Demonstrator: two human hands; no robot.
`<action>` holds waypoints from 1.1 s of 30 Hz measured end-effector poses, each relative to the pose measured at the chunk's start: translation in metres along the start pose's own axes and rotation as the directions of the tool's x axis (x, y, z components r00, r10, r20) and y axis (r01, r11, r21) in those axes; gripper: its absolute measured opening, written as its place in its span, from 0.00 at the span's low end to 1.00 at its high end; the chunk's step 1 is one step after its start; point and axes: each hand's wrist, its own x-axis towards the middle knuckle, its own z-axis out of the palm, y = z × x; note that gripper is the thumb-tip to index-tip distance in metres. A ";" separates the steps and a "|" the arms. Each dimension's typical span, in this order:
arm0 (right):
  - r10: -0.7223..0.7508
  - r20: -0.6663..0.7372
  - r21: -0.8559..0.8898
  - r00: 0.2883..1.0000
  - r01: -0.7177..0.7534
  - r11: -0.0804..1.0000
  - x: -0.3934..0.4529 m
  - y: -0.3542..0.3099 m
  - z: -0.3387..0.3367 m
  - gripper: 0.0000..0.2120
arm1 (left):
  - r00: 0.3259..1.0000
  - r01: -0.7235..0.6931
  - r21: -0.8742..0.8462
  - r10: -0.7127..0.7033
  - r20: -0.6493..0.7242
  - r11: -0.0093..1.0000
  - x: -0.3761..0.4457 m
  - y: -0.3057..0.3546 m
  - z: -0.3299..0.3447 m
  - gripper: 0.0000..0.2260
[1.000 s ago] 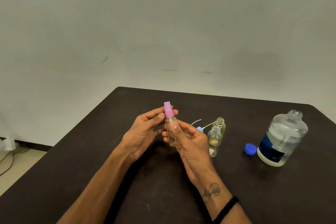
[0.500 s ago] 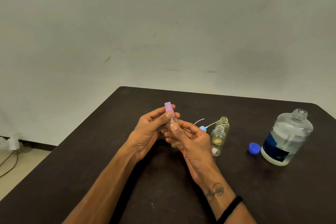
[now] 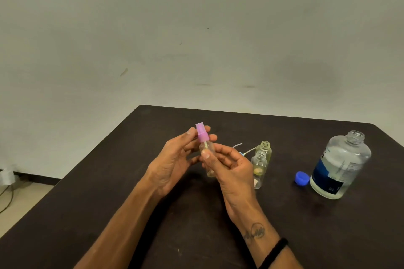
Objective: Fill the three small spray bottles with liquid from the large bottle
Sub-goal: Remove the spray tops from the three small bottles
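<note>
Dark and matte, the worktop [image 3: 306, 236] runs back to a pale wall. My right hand [image 3: 231, 168] has its fingers [image 3: 220, 152] curled round the body of a small clear spray bottle [image 3: 207, 155], thumb laid up its front, holding it upright above the worktop. My left hand [image 3: 172, 159] pinches the bottle's pink spray top [image 3: 202, 132] between thumb and fingertips, palm turned toward me. Just right of my right hand stand two more small bottles [image 3: 261, 164], uncapped, one close behind the other; behind my hand lie thin dip tubes with a blue spray top [image 3: 241, 154] half hidden. Farther right stands the large bottle [image 3: 341, 164], open-necked and tilted in view, its dark blue label bearing print too small to read. Its blue cap [image 3: 302, 178] lies just beside its base. My right wrist carries a small tattoo I cannot make out and a black band [image 3: 274, 251].
</note>
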 end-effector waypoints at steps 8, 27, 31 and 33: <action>-0.010 0.012 -0.015 1.000 0.010 1.000 0.001 -0.001 0.001 0.17 | 0.996 -0.059 -0.060 0.055 -0.063 0.996 0.007 -0.002 -0.002 0.16; -0.014 0.018 -0.079 1.000 0.016 0.997 -0.003 -0.001 0.003 0.24 | 0.989 -0.110 -0.142 0.094 -0.111 0.984 0.007 0.002 -0.009 0.13; 0.009 0.040 -0.077 0.999 -0.006 0.997 -0.004 -0.001 0.004 0.32 | 0.989 -0.122 -0.138 0.108 -0.105 0.983 0.005 0.005 -0.007 0.13; 0.009 0.040 -0.078 0.999 -0.005 0.997 -0.003 -0.001 0.003 0.33 | 0.988 -0.128 -0.126 0.115 -0.107 0.984 0.005 0.007 -0.008 0.13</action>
